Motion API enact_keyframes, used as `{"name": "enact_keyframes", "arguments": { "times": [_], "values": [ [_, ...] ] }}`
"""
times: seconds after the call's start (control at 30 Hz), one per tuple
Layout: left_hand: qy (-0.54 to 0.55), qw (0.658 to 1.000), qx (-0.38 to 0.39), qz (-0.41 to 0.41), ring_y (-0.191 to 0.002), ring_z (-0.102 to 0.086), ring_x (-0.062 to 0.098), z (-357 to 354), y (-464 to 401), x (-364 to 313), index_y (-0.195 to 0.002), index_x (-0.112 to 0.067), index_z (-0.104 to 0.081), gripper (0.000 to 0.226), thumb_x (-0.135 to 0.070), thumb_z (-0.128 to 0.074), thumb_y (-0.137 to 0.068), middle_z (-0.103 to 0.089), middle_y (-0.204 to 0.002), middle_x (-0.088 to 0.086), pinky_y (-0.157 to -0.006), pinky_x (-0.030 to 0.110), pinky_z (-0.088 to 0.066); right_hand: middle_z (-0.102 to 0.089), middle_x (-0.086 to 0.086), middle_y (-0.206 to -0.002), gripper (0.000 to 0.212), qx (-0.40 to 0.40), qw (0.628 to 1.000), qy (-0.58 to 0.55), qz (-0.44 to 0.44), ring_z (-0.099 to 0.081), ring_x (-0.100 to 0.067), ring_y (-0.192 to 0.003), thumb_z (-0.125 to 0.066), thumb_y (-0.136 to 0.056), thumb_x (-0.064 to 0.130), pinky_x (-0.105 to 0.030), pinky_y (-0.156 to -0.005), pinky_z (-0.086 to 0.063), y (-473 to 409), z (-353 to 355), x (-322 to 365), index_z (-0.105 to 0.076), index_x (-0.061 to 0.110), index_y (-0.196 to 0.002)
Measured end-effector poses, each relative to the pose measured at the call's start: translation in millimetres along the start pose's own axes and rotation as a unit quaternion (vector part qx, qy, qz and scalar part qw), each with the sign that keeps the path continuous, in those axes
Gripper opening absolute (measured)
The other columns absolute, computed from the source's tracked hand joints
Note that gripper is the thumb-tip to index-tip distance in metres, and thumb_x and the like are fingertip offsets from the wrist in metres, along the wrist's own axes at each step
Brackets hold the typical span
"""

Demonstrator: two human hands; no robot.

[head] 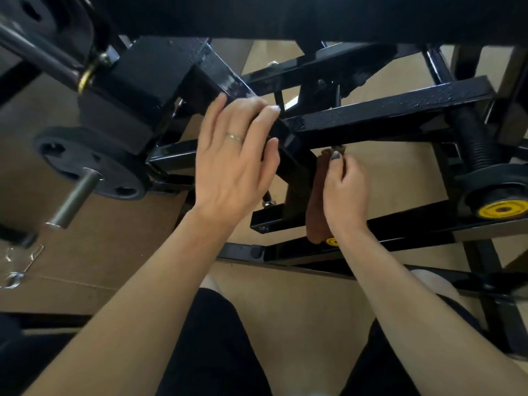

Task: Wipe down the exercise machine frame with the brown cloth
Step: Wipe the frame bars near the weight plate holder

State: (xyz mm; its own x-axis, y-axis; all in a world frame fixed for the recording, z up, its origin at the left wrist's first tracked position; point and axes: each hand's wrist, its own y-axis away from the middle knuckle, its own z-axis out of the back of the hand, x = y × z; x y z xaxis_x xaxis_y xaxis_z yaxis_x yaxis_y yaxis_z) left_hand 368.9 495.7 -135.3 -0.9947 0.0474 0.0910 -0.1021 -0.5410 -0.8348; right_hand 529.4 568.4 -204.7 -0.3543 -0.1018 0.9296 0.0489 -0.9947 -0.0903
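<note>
Tan floor (300,295) | left hand (234,164) resting open-fingered on black frame (385,118), centre | right hand (345,192) pinching brown cloth (317,207), centre-right

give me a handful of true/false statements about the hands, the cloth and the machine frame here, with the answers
1. The right hand holds the brown cloth. True.
2. The left hand grips the cloth too. False: it holds no cloth; its fingers lie extended over a black frame bar.
3. The left hand wears a ring. True.
4. The cloth is spread flat on top of the upper frame bar. False: it hangs from the right hand, below the wide crossbar.
5. The round end cap at the right edge is red. False: it is yellow.
6. A weight plate sits on a peg at the left. True.
</note>
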Motion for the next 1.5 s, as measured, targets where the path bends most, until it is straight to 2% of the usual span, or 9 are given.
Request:
{"name": "enact_keyframes", "arguments": {
  "times": [0.1,0.23,0.43,0.7,0.87,1.1,1.23,1.37,1.5],
  "values": [
    [0.059,0.976,-0.017,0.211,-0.112,-0.059,0.024,19,14,-2,-0.123,-0.008,-0.054,0.034,-0.026,-0.068,-0.098,-0.060,-0.122,0.013,-0.104,0.035,-0.045,-0.061,-0.003,-0.111,0.030,0.003,1.000,0.000,0.020,-0.057,-0.006,-0.094,-0.041,-0.111,0.035,-0.013,-0.077,-0.043,2,-3,23,-0.063,0.014,-0.107],
    [0.353,0.803,0.035,0.479,-0.111,-0.061,0.004,22,-4,2,-0.134,-0.016,-0.039,0.043,-0.031,-0.063,-0.102,-0.055,-0.129,0.001,-0.090,0.016,-0.051,-0.060,-0.002,-0.112,0.025,0.021,0.988,-0.038,0.147,-0.054,0.002,-0.088,-0.047,-0.110,0.025,-0.004,-0.079,-0.042,0,-26,87,-0.066,0.008,-0.109],
    [0.446,0.780,0.055,0.436,-0.116,-0.064,0.004,21,-6,0,-0.126,-0.025,-0.041,0.019,-0.021,-0.049,-0.109,-0.061,-0.127,0.001,-0.099,0.027,-0.053,-0.061,-0.004,-0.110,0.023,0.009,0.966,-0.059,0.251,-0.055,-0.001,-0.091,-0.050,-0.108,0.019,-0.006,-0.080,-0.044,0,-39,116,-0.066,0.002,-0.110],
    [0.441,0.759,0.052,0.477,-0.117,-0.062,0.001,18,-5,-3,-0.124,-0.030,-0.041,0.019,-0.021,-0.047,-0.109,-0.061,-0.124,-0.012,-0.099,0.022,-0.050,-0.060,-0.002,-0.115,0.027,0.009,0.995,0.018,0.099,-0.055,-0.001,-0.094,-0.043,-0.111,0.028,-0.014,-0.084,-0.049,4,-12,55,-0.064,0.012,-0.111],
    [0.418,0.759,0.060,0.496,-0.092,-0.063,0.000,21,-11,-2,-0.120,-0.020,-0.045,0.011,-0.023,-0.039,-0.111,-0.064,-0.109,-0.003,-0.085,0.023,-0.052,-0.063,-0.003,-0.105,0.025,0.003,0.970,-0.053,0.237,-0.053,0.001,-0.086,-0.048,-0.109,0.019,-0.005,-0.077,-0.040,2,-43,138,-0.068,0.004,-0.105],
    [0.404,0.752,0.059,0.518,-0.099,-0.063,-0.002,24,-12,-1,-0.118,-0.026,-0.049,0.018,-0.032,-0.033,-0.112,-0.064,-0.110,-0.013,-0.095,0.030,-0.052,-0.067,-0.006,-0.111,0.024,0.020,0.944,-0.050,0.325,-0.060,-0.008,-0.100,-0.049,-0.108,0.018,-0.009,-0.083,-0.046,-3,-49,152,-0.069,0.005,-0.114],
    [0.430,0.731,0.057,0.527,-0.119,-0.062,0.015,24,-13,-3,-0.122,-0.026,-0.048,0.017,-0.031,-0.035,-0.111,-0.063,-0.124,-0.005,-0.109,0.043,-0.048,-0.063,-0.005,-0.112,0.027,0.013,0.978,-0.022,0.207,-0.055,0.003,-0.093,-0.047,-0.110,0.025,-0.010,-0.080,-0.046,5,-26,81,-0.066,0.007,-0.112],
    [0.437,0.729,0.043,0.525,-0.117,-0.060,0.007,19,-14,-11,-0.133,-0.025,-0.042,0.023,-0.031,-0.038,-0.111,-0.061,-0.124,-0.010,-0.097,0.024,-0.048,-0.063,-0.004,-0.114,0.029,0.007,0.995,0.020,0.096,-0.058,-0.007,-0.098,-0.044,-0.111,0.028,-0.012,-0.084,-0.049,5,-11,54,-0.066,0.009,-0.111],
    [0.428,0.731,0.025,0.530,-0.098,-0.062,-0.008,15,-21,-23,-0.129,-0.026,-0.037,0.022,-0.031,-0.044,-0.110,-0.059,-0.112,-0.016,-0.080,0.009,-0.048,-0.064,-0.005,-0.111,0.025,-0.006,0.985,-0.039,0.168,-0.057,-0.004,-0.094,-0.048,-0.109,0.022,-0.009,-0.084,-0.046,6,-34,107,-0.067,0.007,-0.104]
  ]
}}
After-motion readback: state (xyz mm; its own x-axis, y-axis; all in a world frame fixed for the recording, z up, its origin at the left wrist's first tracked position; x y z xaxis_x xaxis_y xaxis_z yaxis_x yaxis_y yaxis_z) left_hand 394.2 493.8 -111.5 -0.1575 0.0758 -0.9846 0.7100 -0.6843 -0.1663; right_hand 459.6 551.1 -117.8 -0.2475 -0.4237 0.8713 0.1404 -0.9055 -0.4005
